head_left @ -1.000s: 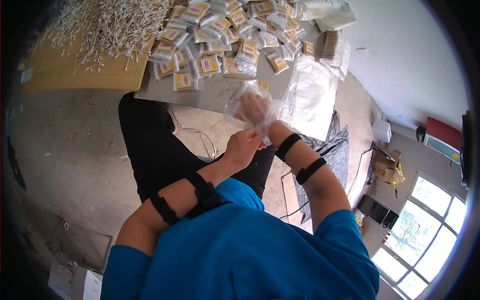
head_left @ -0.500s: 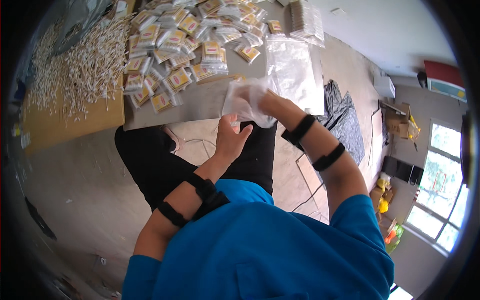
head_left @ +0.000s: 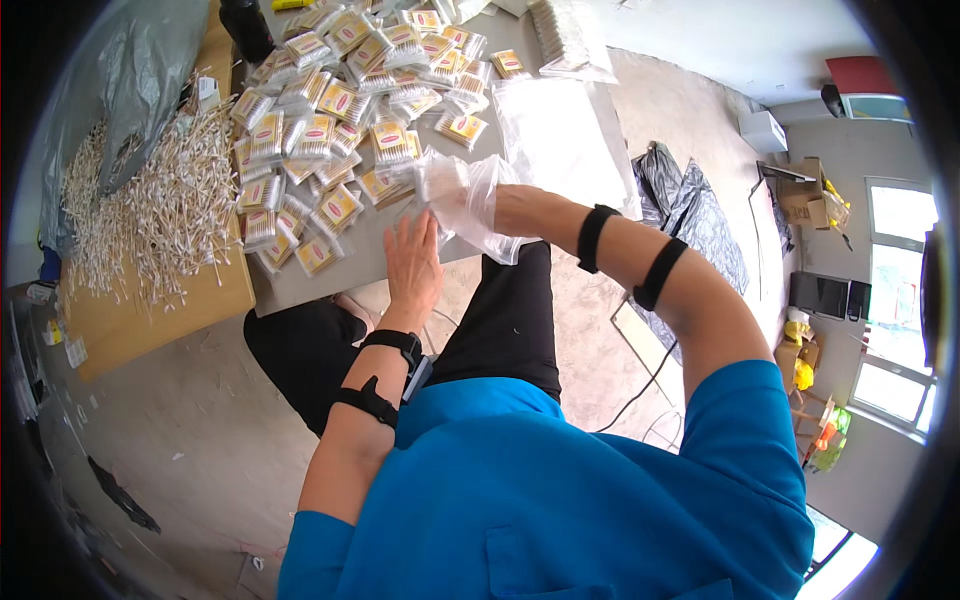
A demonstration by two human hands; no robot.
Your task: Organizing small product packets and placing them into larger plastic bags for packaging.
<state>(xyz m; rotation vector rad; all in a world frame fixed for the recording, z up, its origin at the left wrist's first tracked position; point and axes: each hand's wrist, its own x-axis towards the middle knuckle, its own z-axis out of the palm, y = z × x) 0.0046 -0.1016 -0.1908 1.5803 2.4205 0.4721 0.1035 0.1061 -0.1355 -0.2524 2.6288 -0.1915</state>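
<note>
My right hand point(head_left: 450, 186) is pushed inside a clear plastic bag point(head_left: 484, 222), whose mouth hangs loosely round my wrist. Through the cloudy film its fingers cannot be made out. My left hand point(head_left: 412, 262) is open at the table's front edge, fingers stretched toward the packs. Its fingertips come close to the bag; whether they touch it I cannot tell. Just beyond both hands lies a heap of small clear packs of cotton swabs point(head_left: 340, 100) with yellow labels. To the right of the heap, flat clear plastic bags point(head_left: 560, 135) lie on the grey table point(head_left: 330, 275).
Loose cotton swabs point(head_left: 150, 215) cover a wooden board point(head_left: 215, 290) at left, partly under a grey plastic sheet point(head_left: 150, 90). A dark bottle point(head_left: 246, 30) stands behind. Bundled swab packs point(head_left: 568, 38) sit at the far right corner. Black plastic sheeting point(head_left: 695, 225) lies on the floor.
My right hand has gone further left over the table with the bag round it. My left hand has moved forward and left to the table's edge, its fingers now straighter. The view has shifted.
</note>
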